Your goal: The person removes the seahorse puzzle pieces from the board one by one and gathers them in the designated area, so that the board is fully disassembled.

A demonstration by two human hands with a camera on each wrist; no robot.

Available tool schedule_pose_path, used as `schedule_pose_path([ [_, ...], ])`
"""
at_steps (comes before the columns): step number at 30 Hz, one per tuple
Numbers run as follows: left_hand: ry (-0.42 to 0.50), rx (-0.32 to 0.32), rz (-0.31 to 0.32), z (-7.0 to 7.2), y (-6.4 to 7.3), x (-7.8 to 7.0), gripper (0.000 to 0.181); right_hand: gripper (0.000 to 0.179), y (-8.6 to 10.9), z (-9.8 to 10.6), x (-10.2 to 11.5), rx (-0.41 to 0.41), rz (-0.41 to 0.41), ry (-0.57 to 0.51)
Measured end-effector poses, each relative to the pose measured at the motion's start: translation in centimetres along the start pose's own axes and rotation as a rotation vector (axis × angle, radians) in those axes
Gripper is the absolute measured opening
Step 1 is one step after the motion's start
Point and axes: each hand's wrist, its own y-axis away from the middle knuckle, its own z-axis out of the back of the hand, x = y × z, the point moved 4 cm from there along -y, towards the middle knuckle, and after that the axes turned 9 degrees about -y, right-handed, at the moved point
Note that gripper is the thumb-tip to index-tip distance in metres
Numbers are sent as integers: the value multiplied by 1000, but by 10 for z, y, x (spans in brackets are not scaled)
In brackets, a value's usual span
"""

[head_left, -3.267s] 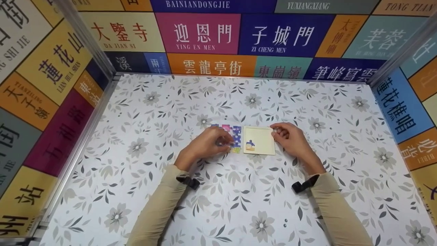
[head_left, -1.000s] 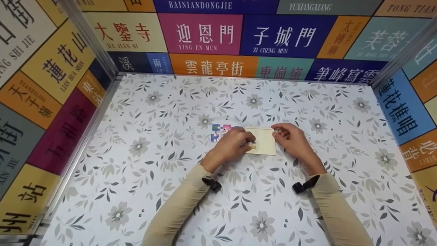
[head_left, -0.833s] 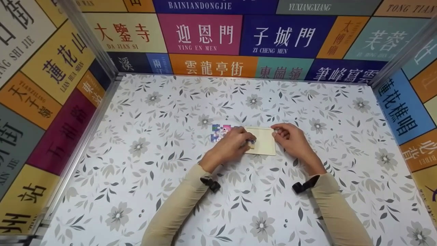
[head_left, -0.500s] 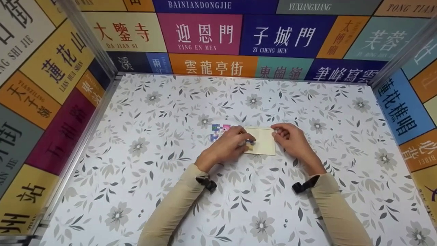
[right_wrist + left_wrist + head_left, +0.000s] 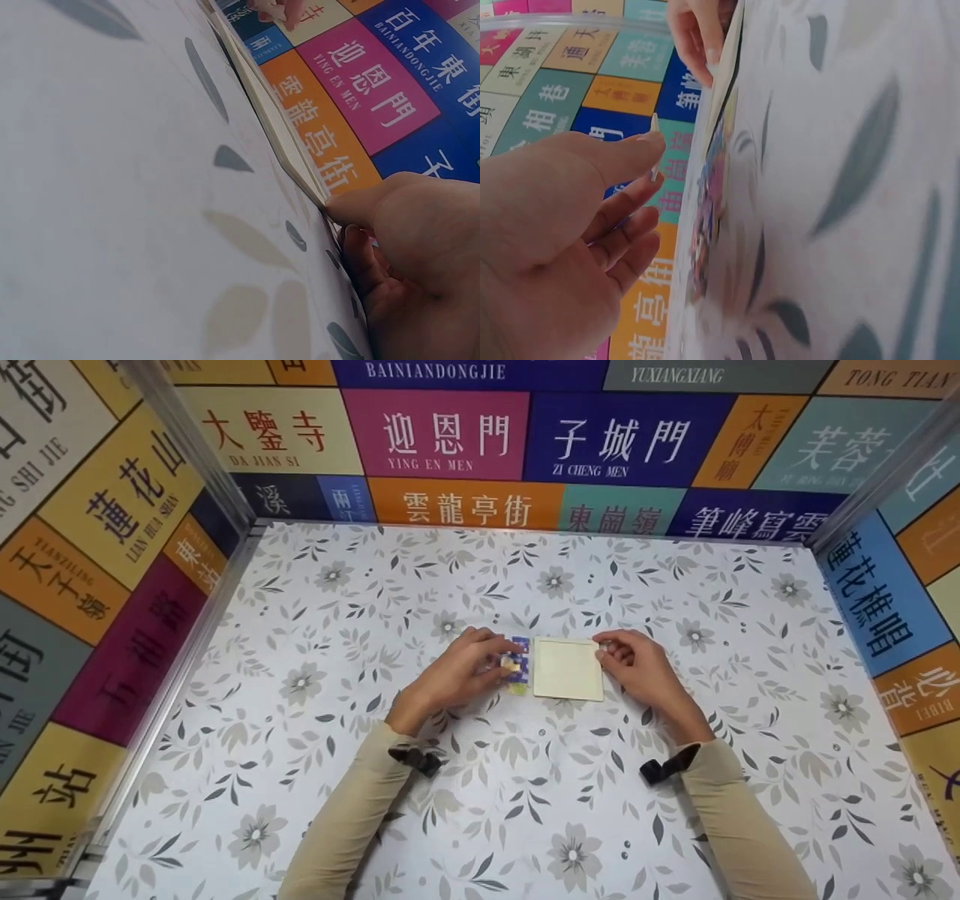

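A square cream puzzle tray (image 5: 568, 669) with a low raised rim lies flat on the table. My right hand (image 5: 637, 664) pinches its right edge near the far corner; in the right wrist view the thumb (image 5: 356, 206) presses on that rim. Left of the tray, my left hand (image 5: 461, 671) hovers over colourful jigsaw pieces (image 5: 520, 645), partly covering them. Between its thumb and index finger it pinches one small thin jigsaw piece (image 5: 511, 664), yellowish on the face. The left wrist view shows that jigsaw piece (image 5: 655, 146) edge-on, raised above the others.
A white tablecloth (image 5: 360, 825) with grey flowers and leaves covers the table. Panels with colourful lettering (image 5: 442, 435) stand at the back and both sides. Each wrist carries a small black camera on a strap (image 5: 416, 761).
The blue and yellow jigsaw piece that lay in the tray's near left corner is gone from there. My left hand has moved left off the tray, pinching a piece. The right hand stays put.
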Motion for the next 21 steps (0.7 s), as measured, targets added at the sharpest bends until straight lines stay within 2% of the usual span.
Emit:
schedule_pose_path([
  [9,59,27,74,6,12,14,39,29,1,0,-1,7,-5,-12],
  [21,69,10,83,9,20,25,46,28,0,-1,-2,11,-20,-19],
])
